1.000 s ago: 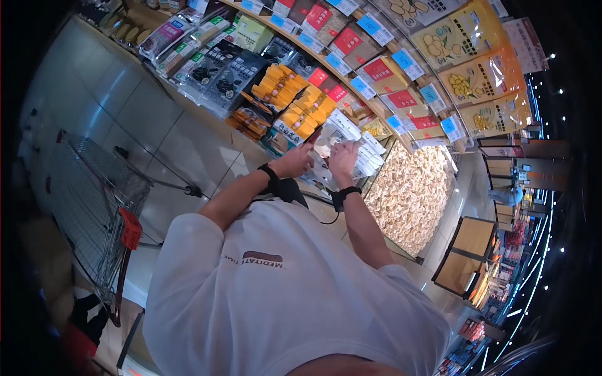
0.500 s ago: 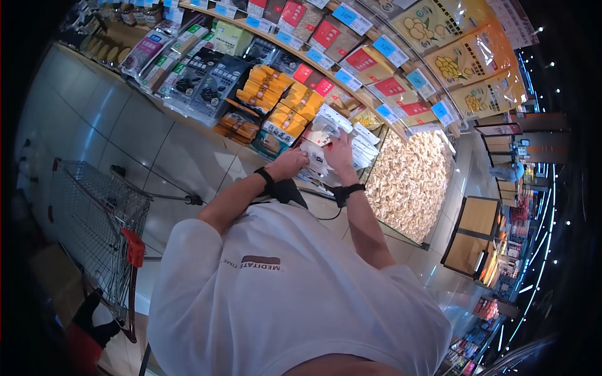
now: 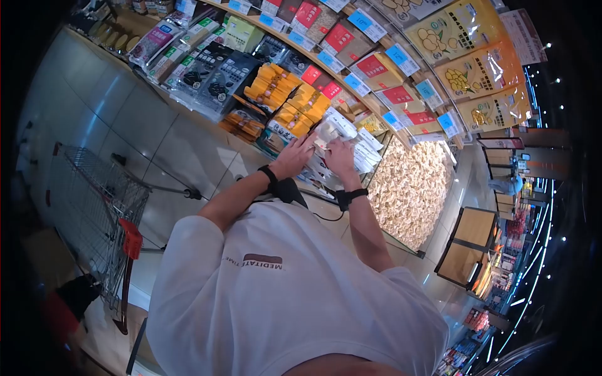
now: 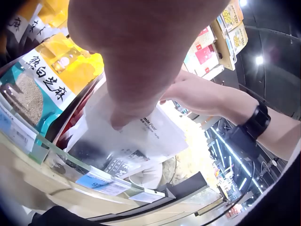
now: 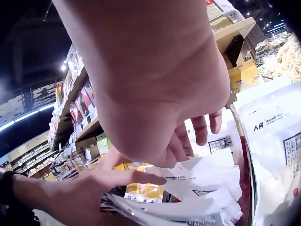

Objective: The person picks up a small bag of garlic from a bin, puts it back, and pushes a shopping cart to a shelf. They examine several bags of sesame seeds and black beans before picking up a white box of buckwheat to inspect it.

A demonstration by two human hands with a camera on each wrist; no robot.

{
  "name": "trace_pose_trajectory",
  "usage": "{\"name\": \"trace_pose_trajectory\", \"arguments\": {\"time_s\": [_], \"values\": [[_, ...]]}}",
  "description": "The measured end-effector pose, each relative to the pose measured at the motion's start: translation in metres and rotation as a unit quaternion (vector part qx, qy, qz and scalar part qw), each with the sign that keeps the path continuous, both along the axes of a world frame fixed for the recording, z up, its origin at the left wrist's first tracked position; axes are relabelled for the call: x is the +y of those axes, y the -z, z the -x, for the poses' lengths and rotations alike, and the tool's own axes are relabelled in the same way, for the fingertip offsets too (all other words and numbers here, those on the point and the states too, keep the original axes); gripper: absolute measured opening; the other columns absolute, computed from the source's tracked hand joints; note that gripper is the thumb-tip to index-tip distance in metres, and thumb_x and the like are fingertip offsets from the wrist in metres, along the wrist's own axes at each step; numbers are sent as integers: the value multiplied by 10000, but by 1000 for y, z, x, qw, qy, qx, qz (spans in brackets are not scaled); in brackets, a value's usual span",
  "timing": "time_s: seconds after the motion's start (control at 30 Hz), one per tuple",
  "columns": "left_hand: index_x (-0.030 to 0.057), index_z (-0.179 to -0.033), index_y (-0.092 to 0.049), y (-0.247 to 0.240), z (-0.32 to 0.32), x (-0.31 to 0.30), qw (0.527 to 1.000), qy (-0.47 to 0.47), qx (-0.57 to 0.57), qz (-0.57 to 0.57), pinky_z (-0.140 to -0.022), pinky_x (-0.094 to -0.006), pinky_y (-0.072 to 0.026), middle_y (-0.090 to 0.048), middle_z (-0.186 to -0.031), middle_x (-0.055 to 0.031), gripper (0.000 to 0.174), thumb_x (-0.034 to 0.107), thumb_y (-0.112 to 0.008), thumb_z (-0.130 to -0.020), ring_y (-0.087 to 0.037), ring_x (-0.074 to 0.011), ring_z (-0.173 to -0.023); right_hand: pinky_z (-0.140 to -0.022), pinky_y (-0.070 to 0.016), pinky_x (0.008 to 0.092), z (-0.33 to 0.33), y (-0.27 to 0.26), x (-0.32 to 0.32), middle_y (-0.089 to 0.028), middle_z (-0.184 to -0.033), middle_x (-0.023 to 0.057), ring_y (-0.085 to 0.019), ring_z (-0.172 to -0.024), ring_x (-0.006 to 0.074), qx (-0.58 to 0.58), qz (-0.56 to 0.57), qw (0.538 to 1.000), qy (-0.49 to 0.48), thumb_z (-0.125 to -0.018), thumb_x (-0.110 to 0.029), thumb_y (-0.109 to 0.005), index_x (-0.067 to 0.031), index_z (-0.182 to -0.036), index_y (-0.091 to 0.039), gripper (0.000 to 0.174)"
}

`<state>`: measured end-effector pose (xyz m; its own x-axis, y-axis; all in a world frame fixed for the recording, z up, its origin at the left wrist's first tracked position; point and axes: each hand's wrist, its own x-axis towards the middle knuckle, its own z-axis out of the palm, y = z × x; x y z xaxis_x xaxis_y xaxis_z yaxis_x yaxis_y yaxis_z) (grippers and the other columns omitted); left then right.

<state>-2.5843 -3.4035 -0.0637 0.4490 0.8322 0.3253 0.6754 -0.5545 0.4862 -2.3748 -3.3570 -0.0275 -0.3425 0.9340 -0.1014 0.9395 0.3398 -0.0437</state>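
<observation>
In the head view, my left hand [image 3: 296,156] and right hand [image 3: 340,158] are side by side over the white food bags in a low shelf bin. Straight left fingers lie across the top of one white food bag [image 4: 155,136], whose lower part shows dark contents. The right wrist view shows my right fingers [image 5: 200,129] bent down, pinching at the crumpled top of a white food bag [image 5: 207,174]. My left hand [image 5: 84,190] reaches in beside them. Another white bag [image 5: 270,141] stands to the right.
Yellow-topped sesame bags [image 4: 59,70] stand left of the white bags. A glass-sided bin of pale dried food [image 3: 411,194] is at the right. Price labels [image 4: 101,183] line the bin's front edge. A shopping cart [image 3: 103,213] stands on the floor at left.
The white bag has settled lower among the others. My left hand has reached forward and flattened over the bag tops; the right hand has drawn back slightly. The head view has shifted a little.
</observation>
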Motion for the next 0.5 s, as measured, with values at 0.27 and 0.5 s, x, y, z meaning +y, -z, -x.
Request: {"name": "trace_pose_trajectory", "arguments": {"time_s": [0.27,0.5], "values": [[15,-1077,-682,30,-8,10,994,82,55,-44,-1097,-441,-368,-578,-1247,-98,271,127,-629,-835,-473,-321,-1305,-973,-472,478,-20,7,-14,-661,-1113,122,-588,-1098,356,201,79,975,-42,-850,-152,-651,-71,-943,-740,153],[-37,-1193,-631,23,-6,5,997,65,37,-28,-1102,-467,-376,-515,-1340,-140,364,52,-574,-845,-437,-329,-1340,-1109,-399,506,-15,-4,37,-427,-1523,179,-438,-1337,435,83,-16,994,66,-792,-215,-676,-49,-1246,-654,484]]}}
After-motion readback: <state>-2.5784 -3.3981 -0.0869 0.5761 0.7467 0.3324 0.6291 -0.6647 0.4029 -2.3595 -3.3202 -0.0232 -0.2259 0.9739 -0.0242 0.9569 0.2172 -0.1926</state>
